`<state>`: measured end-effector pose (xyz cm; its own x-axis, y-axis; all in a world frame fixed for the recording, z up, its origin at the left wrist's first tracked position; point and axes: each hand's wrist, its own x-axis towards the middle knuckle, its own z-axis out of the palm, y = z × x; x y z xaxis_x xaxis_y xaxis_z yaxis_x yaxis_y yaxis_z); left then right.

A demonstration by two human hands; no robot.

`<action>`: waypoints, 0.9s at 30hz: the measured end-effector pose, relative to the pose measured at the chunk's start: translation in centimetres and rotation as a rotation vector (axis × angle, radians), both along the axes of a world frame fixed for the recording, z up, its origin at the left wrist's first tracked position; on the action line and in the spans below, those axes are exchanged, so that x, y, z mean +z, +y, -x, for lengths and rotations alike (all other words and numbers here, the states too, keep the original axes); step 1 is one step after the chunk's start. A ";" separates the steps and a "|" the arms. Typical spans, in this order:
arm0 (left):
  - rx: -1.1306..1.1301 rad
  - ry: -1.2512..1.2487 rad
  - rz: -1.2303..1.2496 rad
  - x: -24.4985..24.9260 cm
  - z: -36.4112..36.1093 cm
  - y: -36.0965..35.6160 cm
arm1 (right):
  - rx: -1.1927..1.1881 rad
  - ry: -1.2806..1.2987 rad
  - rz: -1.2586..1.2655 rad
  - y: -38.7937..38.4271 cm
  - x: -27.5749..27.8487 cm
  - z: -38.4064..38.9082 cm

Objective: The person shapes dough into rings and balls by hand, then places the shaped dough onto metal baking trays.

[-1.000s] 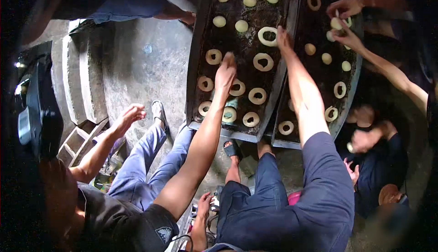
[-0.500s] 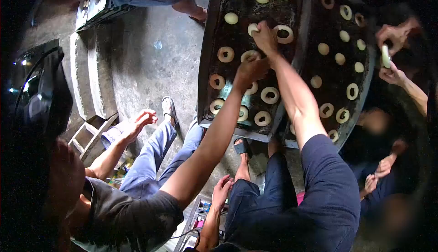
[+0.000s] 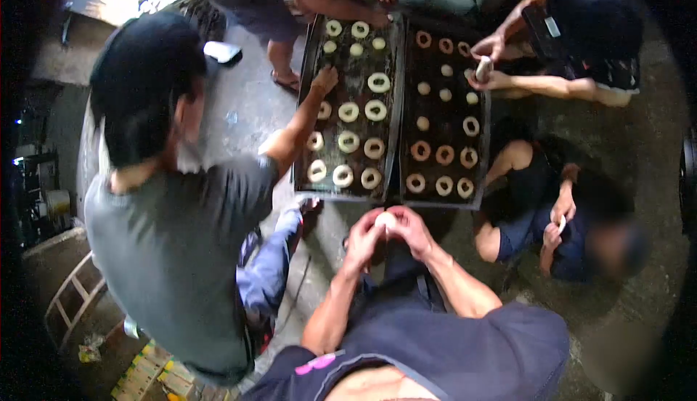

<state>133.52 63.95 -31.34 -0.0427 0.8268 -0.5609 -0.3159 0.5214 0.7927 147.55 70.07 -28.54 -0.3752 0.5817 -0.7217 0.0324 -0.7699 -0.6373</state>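
In front of my chest, just beyond the near edge of the trays, my left hand (image 3: pixel 365 240) and my right hand (image 3: pixel 410 234) meet around a pale dough ball (image 3: pixel 386 220). Fingers of both hands press on it from either side, and they partly cover it. Beyond them lies the dark left tray (image 3: pixel 352 88), bearing several dough rings (image 3: pixel 348 141) and a few round dough balls (image 3: pixel 356 50). Alongside it, the right tray (image 3: pixel 443 131) carries more rings (image 3: pixel 444 155) and balls (image 3: pixel 446 95).
At the left, a person in a dark shirt (image 3: pixel 167 248) reaches a hand (image 3: pixel 326 79) over the left tray. Another person's arm (image 3: pixel 341 5) crosses the far end. On the right, one person's hands (image 3: pixel 488 68) hold a dough piece; a crouching person's hands (image 3: pixel 559 219) hold another.
My right hand has come back from the left tray with a dough ball, and my left hand has risen to join it. The view has shifted, showing the trays farther off.
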 end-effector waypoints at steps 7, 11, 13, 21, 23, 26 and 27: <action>0.110 -0.128 -0.196 8.2 1.3 -2.7 | 0.159 0.146 -0.394 -0.8 8.0 2.3; 0.268 -0.126 -0.274 12.2 2.0 -4.6 | 0.328 -0.168 -1.058 -3.3 10.4 4.2; 0.431 -0.434 -0.379 14.2 3.8 -5.1 | 0.450 -0.331 -1.406 -6.0 9.4 3.8; 0.261 -0.499 -0.378 16.7 4.3 -6.1 | 0.081 -0.051 -0.525 -7.5 11.8 4.5; 0.279 -0.690 -0.345 15.6 6.1 -6.1 | 0.235 0.033 -0.462 -6.9 11.5 2.9; -0.049 -0.361 -0.037 14.3 3.8 -5.5 | -0.099 0.199 -0.272 -1.7 12.0 2.3; -0.086 -0.333 -0.082 15.4 3.9 -4.5 | -0.118 0.323 -0.178 -1.8 11.4 2.7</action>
<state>129.60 59.44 -15.92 0.2033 0.8623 -0.4638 -0.5218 0.4963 0.6939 144.89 68.29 -17.15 -0.4902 0.7396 -0.4612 -0.2741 -0.6331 -0.7239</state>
